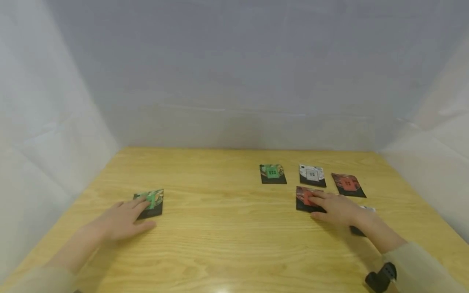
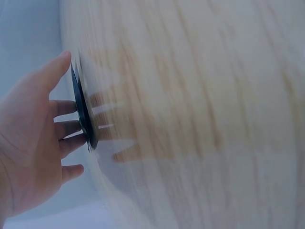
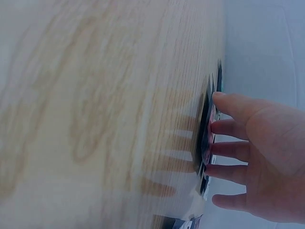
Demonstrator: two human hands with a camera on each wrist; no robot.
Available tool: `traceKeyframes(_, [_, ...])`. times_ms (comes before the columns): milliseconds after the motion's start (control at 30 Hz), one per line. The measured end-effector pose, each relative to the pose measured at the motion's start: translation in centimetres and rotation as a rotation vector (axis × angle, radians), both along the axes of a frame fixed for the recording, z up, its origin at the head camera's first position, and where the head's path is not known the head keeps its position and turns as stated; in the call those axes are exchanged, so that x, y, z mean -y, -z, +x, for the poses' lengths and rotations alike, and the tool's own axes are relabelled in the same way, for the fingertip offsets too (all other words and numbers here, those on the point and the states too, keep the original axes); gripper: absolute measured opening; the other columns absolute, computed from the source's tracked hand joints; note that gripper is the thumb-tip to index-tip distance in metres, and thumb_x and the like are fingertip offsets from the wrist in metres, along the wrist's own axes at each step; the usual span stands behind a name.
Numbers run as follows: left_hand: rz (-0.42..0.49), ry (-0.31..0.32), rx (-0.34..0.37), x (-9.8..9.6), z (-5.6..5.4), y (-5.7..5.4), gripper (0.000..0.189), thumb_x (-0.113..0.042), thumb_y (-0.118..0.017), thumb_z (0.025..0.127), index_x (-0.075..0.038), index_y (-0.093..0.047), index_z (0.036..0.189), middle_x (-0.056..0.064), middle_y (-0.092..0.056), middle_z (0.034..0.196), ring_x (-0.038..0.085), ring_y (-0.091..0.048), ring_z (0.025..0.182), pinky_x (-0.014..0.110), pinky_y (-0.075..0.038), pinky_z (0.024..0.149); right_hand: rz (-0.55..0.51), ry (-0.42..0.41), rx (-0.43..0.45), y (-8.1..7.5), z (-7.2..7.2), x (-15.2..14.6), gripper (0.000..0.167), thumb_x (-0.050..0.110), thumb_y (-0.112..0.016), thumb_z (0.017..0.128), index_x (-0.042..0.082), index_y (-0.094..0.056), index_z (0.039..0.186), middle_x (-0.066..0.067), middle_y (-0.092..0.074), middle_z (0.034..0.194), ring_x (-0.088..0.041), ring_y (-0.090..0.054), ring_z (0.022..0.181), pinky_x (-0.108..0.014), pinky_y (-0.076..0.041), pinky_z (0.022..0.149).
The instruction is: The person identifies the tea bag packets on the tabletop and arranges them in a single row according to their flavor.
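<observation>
At the left of the table, my left hand (image 1: 124, 219) rests its fingertips on a green-and-black packet (image 1: 156, 203). Its fingers are spread and fairly straight, and in the left wrist view they touch the dark packet (image 2: 82, 107) from above. On the right side, my right hand (image 1: 338, 209) lays straight, spread fingers on a red-and-black packet (image 1: 303, 199). The right wrist view shows the fingertips on that packet (image 3: 207, 129), lying flat on the wood. Under the right wrist, a packet with a white part (image 1: 357, 230) is mostly hidden by the forearm.
Behind the right hand lie a green packet (image 1: 272, 174), a white packet (image 1: 312, 176) and another red packet (image 1: 349, 185), all flat on the wooden table (image 1: 220, 228). Pale sheeting (image 1: 234, 81) encloses the back and both sides. A black device (image 1: 381, 278) sits at the right cuff.
</observation>
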State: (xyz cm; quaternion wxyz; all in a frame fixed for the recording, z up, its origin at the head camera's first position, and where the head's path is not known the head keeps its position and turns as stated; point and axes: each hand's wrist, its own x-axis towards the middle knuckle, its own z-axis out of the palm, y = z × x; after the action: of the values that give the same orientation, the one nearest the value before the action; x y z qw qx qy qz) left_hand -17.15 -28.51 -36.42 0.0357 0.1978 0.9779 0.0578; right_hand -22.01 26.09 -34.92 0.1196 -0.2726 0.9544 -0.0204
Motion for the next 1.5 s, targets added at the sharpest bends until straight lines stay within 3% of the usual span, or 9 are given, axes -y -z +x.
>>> traceKeyframes(367, [-0.009, 0.015, -0.002, 0.0, -0.5, 0.0, 0.074, -0.054, -0.048, 0.09, 0.007, -0.044, 0.131, 0.031, -0.036, 0.138, 0.048, -0.035, 0.125, 0.067, -0.025, 0.098, -0.031, 0.019, -0.012, 0.2, -0.3, -0.5, 0.064, 0.045, -0.049, 0.093, 0.002, -0.041, 0.139, -0.027, -0.032, 0.142, -0.048, -0.037, 0.123, -0.062, -0.036, 0.092])
traceKeyframes(633, [-0.01, 0.007, -0.017, 0.4, -0.4, 0.1, 0.076, -0.056, -0.051, 0.088, 0.007, -0.046, 0.13, 0.031, -0.038, 0.136, 0.049, -0.038, 0.122, 0.067, -0.025, 0.098, -0.046, 0.003, -0.087, -0.3, -1.1, 0.1, 0.06, 0.043, -0.049, 0.094, 0.002, -0.042, 0.138, -0.027, -0.037, 0.139, -0.047, -0.04, 0.121, -0.062, -0.039, 0.088])
traceKeyframes(833, [-0.01, 0.005, -0.024, 0.4, -0.5, 0.0, 0.077, -0.057, -0.051, 0.087, 0.007, -0.047, 0.129, 0.03, -0.039, 0.136, 0.048, -0.039, 0.122, 0.067, -0.026, 0.098, -0.098, 0.002, -0.122, -0.5, -2.6, 0.8, 0.058, 0.038, -0.05, 0.095, -0.001, -0.042, 0.136, -0.029, -0.037, 0.138, -0.047, -0.039, 0.121, -0.059, -0.042, 0.088])
traceKeyframes(1100, [-0.011, 0.022, -0.02, 0.3, -0.4, 0.0, 0.079, -0.058, -0.051, 0.087, 0.009, -0.046, 0.129, 0.031, -0.039, 0.135, 0.048, -0.039, 0.122, 0.067, -0.027, 0.097, -0.202, -0.001, -0.093, -1.1, -5.1, 2.8, 0.061, 0.033, -0.048, 0.097, -0.008, -0.033, 0.138, -0.032, -0.03, 0.141, -0.048, -0.028, 0.129, -0.06, -0.027, 0.102])
traceKeyframes(1500, [-0.007, 0.029, -0.017, 0.3, -0.2, 0.1, 0.078, -0.057, -0.052, 0.086, 0.006, -0.046, 0.13, 0.03, -0.039, 0.136, 0.048, -0.039, 0.122, 0.067, -0.027, 0.097, -0.18, 0.051, -0.023, -0.4, -8.2, 6.5, 0.063, 0.038, -0.045, 0.097, -0.004, -0.03, 0.142, -0.027, -0.025, 0.146, -0.044, -0.026, 0.131, -0.058, -0.028, 0.102])
